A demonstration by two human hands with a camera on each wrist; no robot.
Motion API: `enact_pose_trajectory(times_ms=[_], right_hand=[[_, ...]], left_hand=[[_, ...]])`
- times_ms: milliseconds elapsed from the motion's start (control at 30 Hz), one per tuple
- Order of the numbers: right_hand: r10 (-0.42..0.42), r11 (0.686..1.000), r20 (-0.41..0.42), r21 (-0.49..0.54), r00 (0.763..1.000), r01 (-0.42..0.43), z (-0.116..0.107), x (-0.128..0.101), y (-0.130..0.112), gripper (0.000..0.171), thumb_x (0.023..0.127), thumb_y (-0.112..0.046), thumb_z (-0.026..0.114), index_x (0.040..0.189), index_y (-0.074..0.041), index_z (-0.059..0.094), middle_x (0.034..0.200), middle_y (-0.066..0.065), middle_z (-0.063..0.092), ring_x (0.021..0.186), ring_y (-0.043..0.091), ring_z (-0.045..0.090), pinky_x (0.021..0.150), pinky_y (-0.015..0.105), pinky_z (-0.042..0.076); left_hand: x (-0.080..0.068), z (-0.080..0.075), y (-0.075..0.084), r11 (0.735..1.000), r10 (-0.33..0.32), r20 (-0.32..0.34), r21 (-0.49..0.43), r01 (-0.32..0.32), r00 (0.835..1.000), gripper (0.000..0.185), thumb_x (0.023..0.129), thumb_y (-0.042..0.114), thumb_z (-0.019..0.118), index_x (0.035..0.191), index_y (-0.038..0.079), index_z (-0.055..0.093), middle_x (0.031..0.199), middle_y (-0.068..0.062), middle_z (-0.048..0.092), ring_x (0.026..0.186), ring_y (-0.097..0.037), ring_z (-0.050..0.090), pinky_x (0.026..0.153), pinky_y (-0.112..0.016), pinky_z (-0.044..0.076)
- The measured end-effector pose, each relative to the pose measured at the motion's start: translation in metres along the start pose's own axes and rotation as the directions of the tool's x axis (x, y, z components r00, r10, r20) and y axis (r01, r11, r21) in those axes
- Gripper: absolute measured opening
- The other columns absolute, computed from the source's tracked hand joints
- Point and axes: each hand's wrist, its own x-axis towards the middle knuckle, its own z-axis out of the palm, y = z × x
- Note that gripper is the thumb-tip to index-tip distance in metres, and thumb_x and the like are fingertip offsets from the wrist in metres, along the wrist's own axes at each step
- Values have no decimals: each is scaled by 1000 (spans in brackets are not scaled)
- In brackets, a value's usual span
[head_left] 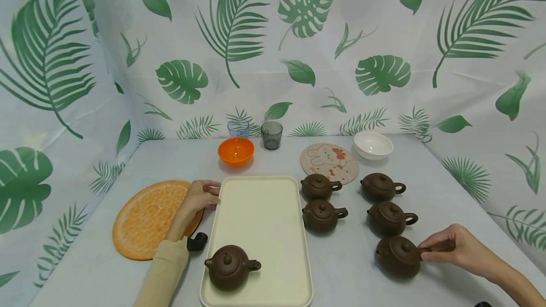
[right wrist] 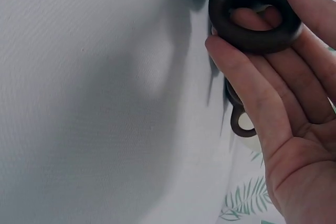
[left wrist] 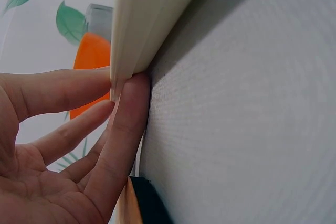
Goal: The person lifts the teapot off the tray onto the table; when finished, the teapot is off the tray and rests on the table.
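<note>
A cream tray (head_left: 261, 221) lies lengthwise before me, with one brown teapot (head_left: 229, 267) standing on its near left part. My left hand (head_left: 200, 198) pinches the tray's left rim, and in the left wrist view a fingertip (left wrist: 137, 90) reaches beneath the edge. At the front of the right column, my right hand (head_left: 452, 250) grips another brown teapot (head_left: 398, 257) by its handle (right wrist: 252, 40). That teapot leans slightly, spout to the left. Behind it stand two more teapots, a nearer one (head_left: 386, 219) and a farther one (head_left: 378, 187).
Two teapots, one nearer (head_left: 320, 216) and one farther (head_left: 316, 187), stand close to the tray's right side. An orange-slice mat (head_left: 149, 217) lies left. Along the back are an orange bowl (head_left: 236, 151), a blue glass (head_left: 238, 129), a grey glass (head_left: 271, 135), a rabbit mat (head_left: 329, 162) and a white bowl (head_left: 373, 146).
</note>
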Motion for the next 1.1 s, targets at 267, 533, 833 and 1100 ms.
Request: enact_pose_trajectory(times_ms=[267,533,833,1100], right_hand=[[10,1000,-13,-17,1000,-10,-2,-2,-6,24,82,10,64,95,-6,76,89,-8,74,77,3,68,62,19,54],[84,994,-106,-61,991,-91,6,20,-43,17,89,-1,63,103,3,72,97,-8,73,86,4,68,66,24,57],[-40,999,-148,-16,988,38,60,82,-100,17,85,-3,69,101,1,73,96,11,73,84,5,69,68,27,58],[-44,994,-59,101,997,49,128,133,-130,27,83,-20,75,101,0,74,97,12,73,86,12,70,73,24,57]], left_hand=[[0,3,1,1000,-5,7,5,5,1000,48,74,-10,66,121,-8,59,99,-20,65,72,-19,66,65,-34,59],[2,3,2,1000,12,14,-10,-12,1000,49,73,-12,66,121,-8,59,100,-22,65,72,-19,65,64,-35,59],[-1,3,1,1000,15,19,-6,-14,1000,47,74,-10,65,121,-9,58,98,-21,63,72,-18,64,64,-33,59],[-2,0,0,1000,-10,7,-19,10,1000,48,74,-10,66,122,-8,58,100,-20,65,74,-19,65,66,-33,59]])
